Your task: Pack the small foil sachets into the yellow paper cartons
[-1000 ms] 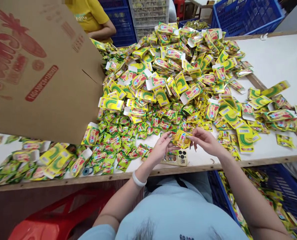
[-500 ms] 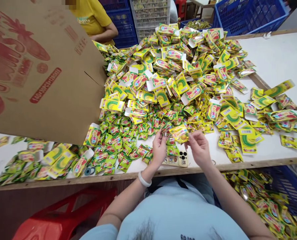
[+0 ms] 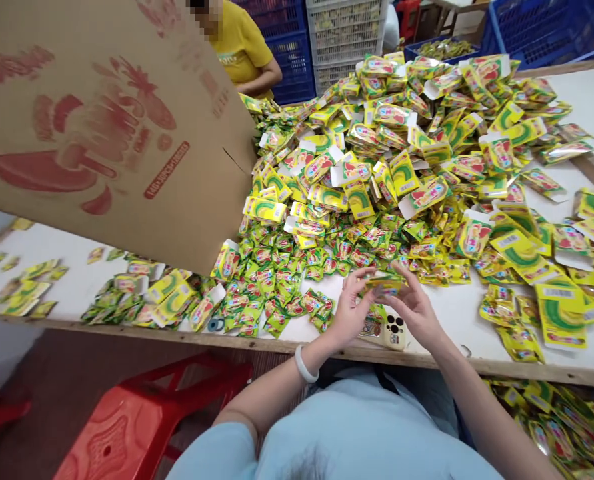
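- Just above the phone (image 3: 395,331), at the near edge of the worktop (image 3: 457,313), both hands have drawn closer together than half a second ago, and the yellow packet (image 3: 385,285) between them, then tilted up with its face showing, now lies flat and edge-on.
- My reading is that the packet has gone from being looked over to being pressed or folded between the two hands (the print on it is too blurred to read).
- Left hand (image 3: 349,313): wrist raised off the worktop, palm turned inward, fingertips closed in a pinch on the packet's left end; a white bangle (image 3: 305,365) sits on the forearm.
- Right hand (image 3: 417,308): fingers spread and arched over the packet's right end, thumb beneath, so its grip is closed on the same packet, though loosely.
- Camera view has swung since a second ago: the phone now sits right of centre, and the red stool (image 3: 141,420) below the worktop edge shows more fully.
- Beyond the phone, the heap of yellow and green packets (image 3: 387,167) looks unchanged, and the tilted cardboard box (image 3: 111,133) leans to the left of the heap.
- Further off behind the box, a person in a yellow shirt (image 3: 241,50) stands by the blue crates (image 3: 287,40).
- Below the worktop, right of the phone, a blue bin of packets (image 3: 551,413) sits.
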`<state>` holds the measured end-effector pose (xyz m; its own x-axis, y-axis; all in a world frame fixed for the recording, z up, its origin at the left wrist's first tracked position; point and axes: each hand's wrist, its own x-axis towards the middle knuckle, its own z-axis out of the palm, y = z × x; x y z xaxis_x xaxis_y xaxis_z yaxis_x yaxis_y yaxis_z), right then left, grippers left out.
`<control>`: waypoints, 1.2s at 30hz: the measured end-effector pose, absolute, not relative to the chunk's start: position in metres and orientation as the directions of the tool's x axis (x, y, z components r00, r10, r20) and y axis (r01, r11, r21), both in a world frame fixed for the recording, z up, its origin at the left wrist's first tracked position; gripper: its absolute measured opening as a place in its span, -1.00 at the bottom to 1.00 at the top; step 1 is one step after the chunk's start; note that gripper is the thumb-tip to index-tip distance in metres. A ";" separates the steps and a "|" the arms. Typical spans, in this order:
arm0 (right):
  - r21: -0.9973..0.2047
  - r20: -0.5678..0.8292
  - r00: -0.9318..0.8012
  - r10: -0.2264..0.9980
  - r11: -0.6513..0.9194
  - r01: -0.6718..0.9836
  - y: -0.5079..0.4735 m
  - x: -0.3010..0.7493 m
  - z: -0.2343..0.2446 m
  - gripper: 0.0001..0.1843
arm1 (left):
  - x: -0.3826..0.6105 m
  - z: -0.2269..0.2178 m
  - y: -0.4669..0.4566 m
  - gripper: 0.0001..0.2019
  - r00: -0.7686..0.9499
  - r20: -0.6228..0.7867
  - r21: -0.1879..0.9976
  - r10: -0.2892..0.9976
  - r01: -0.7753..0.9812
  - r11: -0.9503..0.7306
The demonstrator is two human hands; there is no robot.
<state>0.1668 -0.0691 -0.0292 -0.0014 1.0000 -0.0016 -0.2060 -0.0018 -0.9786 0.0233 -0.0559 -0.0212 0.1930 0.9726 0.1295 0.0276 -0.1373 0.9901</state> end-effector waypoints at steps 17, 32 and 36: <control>-0.991 -0.119 0.047 0.992 -0.116 -0.061 -0.088 0.195 -0.035 -0.64 | -0.134 0.078 0.159 0.09 -0.439 -0.045 0.271 0.898 0.859 0.434; -0.970 0.205 0.045 0.978 0.209 -0.127 -0.073 0.186 0.049 -0.84 | -0.035 0.025 -0.042 -0.74 0.546 -0.284 0.929 0.788 -0.047 0.368; -0.962 0.272 -0.059 0.961 0.273 0.011 -0.058 0.182 0.054 -0.89 | -0.013 0.028 -0.061 -0.68 0.626 -0.261 0.937 0.734 -0.019 0.349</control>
